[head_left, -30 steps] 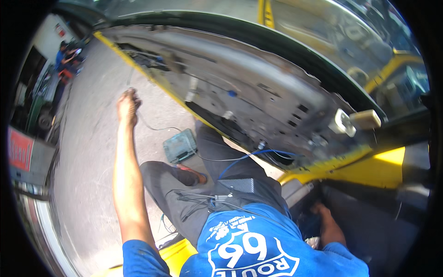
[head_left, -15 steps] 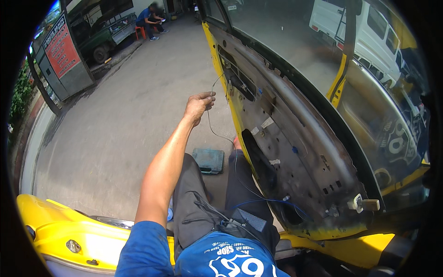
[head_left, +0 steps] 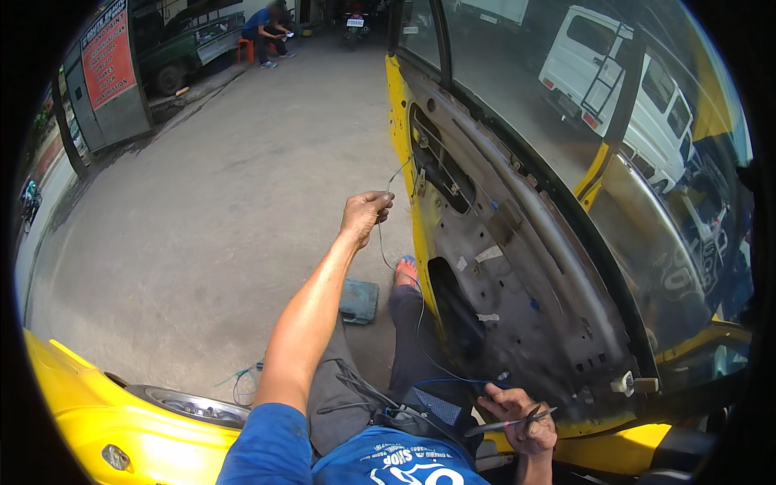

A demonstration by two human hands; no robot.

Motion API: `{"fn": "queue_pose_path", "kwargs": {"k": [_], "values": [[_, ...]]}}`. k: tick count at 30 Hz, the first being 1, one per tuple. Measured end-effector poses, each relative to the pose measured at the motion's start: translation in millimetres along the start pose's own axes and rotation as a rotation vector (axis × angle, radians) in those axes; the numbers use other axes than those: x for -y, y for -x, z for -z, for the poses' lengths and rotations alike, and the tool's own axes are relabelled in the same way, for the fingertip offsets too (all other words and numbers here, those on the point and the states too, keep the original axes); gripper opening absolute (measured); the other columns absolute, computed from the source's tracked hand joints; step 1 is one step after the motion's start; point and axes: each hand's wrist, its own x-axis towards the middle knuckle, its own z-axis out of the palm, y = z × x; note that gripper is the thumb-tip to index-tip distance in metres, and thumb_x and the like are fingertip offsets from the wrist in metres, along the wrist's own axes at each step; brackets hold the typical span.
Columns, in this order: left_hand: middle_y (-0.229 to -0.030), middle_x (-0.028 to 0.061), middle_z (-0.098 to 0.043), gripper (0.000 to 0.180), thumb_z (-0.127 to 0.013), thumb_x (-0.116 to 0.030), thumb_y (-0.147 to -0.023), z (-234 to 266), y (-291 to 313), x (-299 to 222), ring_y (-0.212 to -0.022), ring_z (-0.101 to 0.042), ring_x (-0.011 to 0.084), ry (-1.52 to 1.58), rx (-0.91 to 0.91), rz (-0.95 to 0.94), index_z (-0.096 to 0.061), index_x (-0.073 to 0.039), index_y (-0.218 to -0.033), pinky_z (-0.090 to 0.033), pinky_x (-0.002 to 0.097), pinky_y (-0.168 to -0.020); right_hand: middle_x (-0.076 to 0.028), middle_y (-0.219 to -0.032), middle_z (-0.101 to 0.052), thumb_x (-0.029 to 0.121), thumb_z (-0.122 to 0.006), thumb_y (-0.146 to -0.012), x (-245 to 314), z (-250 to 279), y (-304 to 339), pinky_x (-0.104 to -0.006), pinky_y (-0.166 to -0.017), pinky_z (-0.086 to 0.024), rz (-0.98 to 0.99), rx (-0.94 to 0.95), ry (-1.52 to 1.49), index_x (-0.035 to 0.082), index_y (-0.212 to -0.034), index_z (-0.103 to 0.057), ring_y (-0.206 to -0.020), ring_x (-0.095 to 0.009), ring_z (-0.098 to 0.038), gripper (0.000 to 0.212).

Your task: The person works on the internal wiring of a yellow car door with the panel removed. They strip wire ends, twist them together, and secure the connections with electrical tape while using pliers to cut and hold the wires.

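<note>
My left hand [head_left: 368, 217] is closed, pinching a thin grey wire [head_left: 381, 242] between thumb and fingers. From there the wire runs up to the front edge of a yellow car door [head_left: 399, 121], and its other part hangs down past my leg. The door stands wide, its inner metal panel [head_left: 517, 275] bare. Low beside that panel, my right hand [head_left: 524, 420] holds a slim, dark, long hand tool [head_left: 493, 426] across its fingers; its exact kind is unclear. A blue wire [head_left: 453, 380] passes close to the right fingertips; whether they touch it, I cannot tell.
A teal plastic case [head_left: 360, 301] lies on the concrete by my foot. Yellow car bodywork with a headlight [head_left: 194, 404] spans the lower left. Several dark cables [head_left: 364, 392] rest on my lap. Far off, a person [head_left: 265, 36] sits near a green truck [head_left: 178, 61].
My right hand has come into view at the lower right, holding the slim tool. My left hand keeps its pinch on the grey wire. The whole view has shifted somewhat.
</note>
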Motion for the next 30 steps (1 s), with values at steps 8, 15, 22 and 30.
{"fn": "queue_pose_path", "kwargs": {"k": [8, 15, 22, 30], "values": [[-0.082, 0.0107, -0.077, 0.023, -0.076, -0.017, -0.092, -3.1, 7.5, -9.3, -0.07, -0.069, 0.0151, -0.408, -0.213, -0.19, -0.078, 0.004, -0.1, -0.056, 0.0298, -0.067, -0.008, -0.117, -0.059, 0.032, -0.064, -0.102, -52.4, 17.8, -176.6, -0.071, -0.104, -0.049, -0.148, 0.015, -0.452, 0.013, -0.098, -0.061, -0.124, -0.033, -0.058, 0.02], [-0.081, 0.0169, -0.074, 0.012, -0.077, -0.009, -0.087, -1.1, 14.3, -7.4, -0.075, -0.073, 0.029, -0.569, -0.347, -0.489, -0.074, 0.003, -0.087, -0.057, 0.0406, -0.071, -0.025, -0.113, -0.066, 0.029, -0.063, -0.102, -98.6, 42.3, -322.2, -0.0474, -0.095, -0.049, -0.177, -0.144, 1.349, -0.006, -0.115, -0.061, -0.109, -0.041, -0.064, 0.037], [-0.082, 0.0181, -0.069, 0.012, -0.075, -0.005, -0.084, 4.9, 0.2, 1.4, -0.082, -0.068, 0.0367, -0.696, -0.365, -0.765, -0.065, 0.002, -0.08, -0.055, 0.0457, -0.075, -0.032, -0.118, -0.068, 0.026, -0.058, -0.103, -113.9, 32.3, -365.6, -0.0502, -0.097, -0.048, -0.335, -0.04, 1.34, -0.006, -0.12, -0.063, -0.114, -0.048, -0.063, 0.037], [-0.079, 0.019, -0.071, 0.011, -0.077, -0.005, -0.085, 11.1, 0.4, 2.5, -0.073, -0.071, 0.0355, -0.711, -0.359, -0.753, -0.069, 0.002, -0.082, -0.055, 0.0436, -0.066, -0.03, -0.111, -0.069, 0.031, -0.061, -0.104, -111.8, 22.1, -373.4, -0.0476, -0.092, -0.05, -0.276, 0.067, 1.441, -0.006, -0.115, -0.064, -0.107, -0.042, -0.067, 0.038]]}}
